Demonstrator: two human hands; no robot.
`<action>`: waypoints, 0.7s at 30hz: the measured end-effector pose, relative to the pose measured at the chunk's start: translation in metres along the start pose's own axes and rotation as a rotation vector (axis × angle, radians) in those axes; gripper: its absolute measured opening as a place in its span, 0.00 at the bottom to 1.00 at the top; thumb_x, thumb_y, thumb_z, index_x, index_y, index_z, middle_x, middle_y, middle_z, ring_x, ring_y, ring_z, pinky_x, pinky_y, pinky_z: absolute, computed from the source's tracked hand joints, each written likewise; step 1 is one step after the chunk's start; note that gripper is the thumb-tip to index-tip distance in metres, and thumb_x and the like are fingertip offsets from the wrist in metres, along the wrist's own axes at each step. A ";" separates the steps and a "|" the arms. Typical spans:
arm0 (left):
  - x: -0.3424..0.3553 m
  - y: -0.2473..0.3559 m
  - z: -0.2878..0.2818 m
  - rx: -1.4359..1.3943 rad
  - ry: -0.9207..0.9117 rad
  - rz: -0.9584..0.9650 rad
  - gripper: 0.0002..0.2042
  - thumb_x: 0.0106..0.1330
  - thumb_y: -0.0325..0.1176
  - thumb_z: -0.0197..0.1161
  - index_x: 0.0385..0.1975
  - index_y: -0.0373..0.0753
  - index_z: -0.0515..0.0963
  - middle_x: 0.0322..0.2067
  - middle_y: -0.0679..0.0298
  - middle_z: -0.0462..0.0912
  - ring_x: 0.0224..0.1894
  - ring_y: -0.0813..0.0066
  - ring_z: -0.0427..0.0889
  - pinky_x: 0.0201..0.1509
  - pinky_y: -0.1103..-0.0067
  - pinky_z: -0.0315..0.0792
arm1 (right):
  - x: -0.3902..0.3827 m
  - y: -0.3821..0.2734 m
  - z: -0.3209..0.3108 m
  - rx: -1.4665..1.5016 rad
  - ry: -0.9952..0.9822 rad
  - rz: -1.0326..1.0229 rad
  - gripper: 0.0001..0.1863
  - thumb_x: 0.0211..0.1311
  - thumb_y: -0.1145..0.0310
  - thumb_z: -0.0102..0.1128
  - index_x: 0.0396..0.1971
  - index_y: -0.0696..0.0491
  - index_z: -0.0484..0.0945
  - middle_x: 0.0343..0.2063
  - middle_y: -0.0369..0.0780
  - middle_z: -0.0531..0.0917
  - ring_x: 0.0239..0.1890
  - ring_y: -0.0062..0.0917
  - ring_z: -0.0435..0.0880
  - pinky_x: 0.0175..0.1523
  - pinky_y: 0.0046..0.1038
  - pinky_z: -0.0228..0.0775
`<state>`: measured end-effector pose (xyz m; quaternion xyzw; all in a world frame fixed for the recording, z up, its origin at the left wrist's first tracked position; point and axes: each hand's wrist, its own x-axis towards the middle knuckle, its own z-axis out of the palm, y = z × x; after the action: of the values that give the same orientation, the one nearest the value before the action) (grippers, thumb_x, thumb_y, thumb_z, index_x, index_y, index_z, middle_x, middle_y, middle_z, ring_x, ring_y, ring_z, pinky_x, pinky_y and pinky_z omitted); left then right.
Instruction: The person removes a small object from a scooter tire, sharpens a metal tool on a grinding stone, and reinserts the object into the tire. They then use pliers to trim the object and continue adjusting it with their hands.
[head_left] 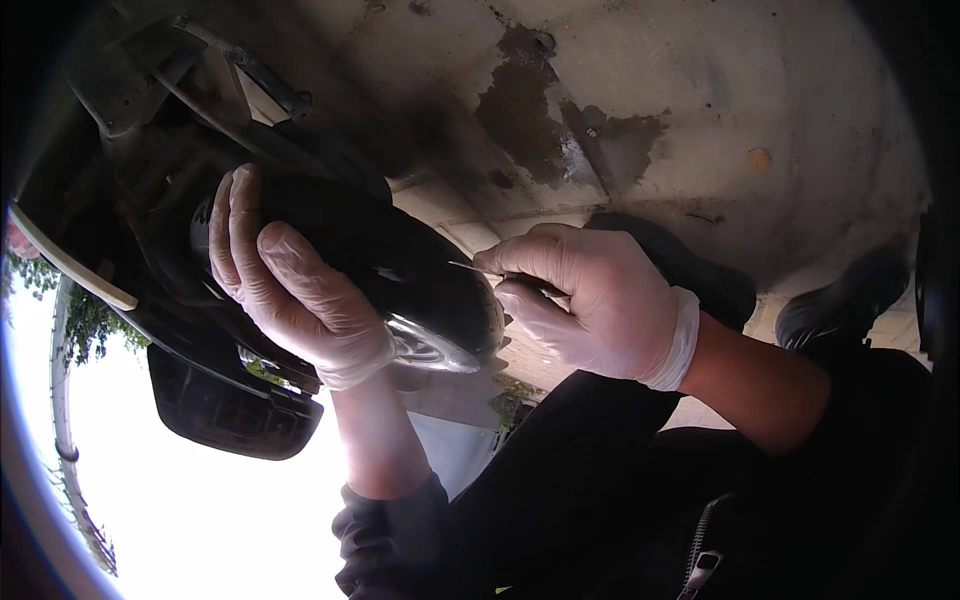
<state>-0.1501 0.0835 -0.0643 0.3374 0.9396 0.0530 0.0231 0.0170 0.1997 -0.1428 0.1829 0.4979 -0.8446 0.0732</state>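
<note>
A black tyre point(420, 245) lies near the middle of the view, slanting down to the right, with a shiny metal rim point(430, 343) at its lower side. The tyre's right edge borders a strip of lit concrete floor point(710, 90); above and to the right of the tyre this floor gives open room, while its left end runs into shadow.

The left hand point(305, 290), in a thin translucent glove, lies over the left part of the tyre with fingers extended, its grip spread rather than clenched. The right hand point(600, 300), gloved alike, is just right of the tyre, its grip closed around a thin pointed tool point(524, 280) with a dark handle. The tip points at the tyre's right edge; whether it touches cannot be told.

Dark vehicle bodywork point(150, 190) crowds the tyre's left side. A black flap point(235, 405) hangs below and left of the tyre, and a dark stain point(520, 110) marks the floor above it.
</note>
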 end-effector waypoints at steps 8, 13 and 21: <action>0.000 0.001 0.000 -0.038 -0.005 -0.011 0.23 0.80 0.47 0.45 0.59 0.36 0.75 0.58 0.58 0.74 0.63 0.66 0.72 0.69 0.72 0.64 | 0.006 -0.005 0.000 -0.146 0.008 -0.076 0.10 0.59 0.75 0.66 0.41 0.53 0.82 0.32 0.42 0.86 0.30 0.34 0.87 0.34 0.27 0.79; 0.000 0.000 0.001 -0.055 -0.006 -0.033 0.23 0.80 0.47 0.45 0.59 0.36 0.75 0.58 0.59 0.74 0.64 0.67 0.71 0.69 0.72 0.64 | 0.009 -0.004 0.004 -0.172 0.014 -0.114 0.10 0.57 0.74 0.68 0.41 0.51 0.83 0.27 0.40 0.84 0.25 0.32 0.85 0.29 0.28 0.76; 0.000 -0.001 0.000 -0.054 -0.013 -0.024 0.23 0.80 0.47 0.45 0.60 0.36 0.75 0.59 0.59 0.74 0.64 0.66 0.71 0.69 0.72 0.63 | 0.010 -0.005 0.006 -0.206 0.015 -0.124 0.10 0.57 0.74 0.68 0.39 0.52 0.83 0.25 0.40 0.83 0.22 0.31 0.85 0.26 0.27 0.76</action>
<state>-0.1504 0.0828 -0.0645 0.3257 0.9416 0.0757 0.0389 0.0045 0.1975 -0.1399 0.1495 0.5931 -0.7903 0.0357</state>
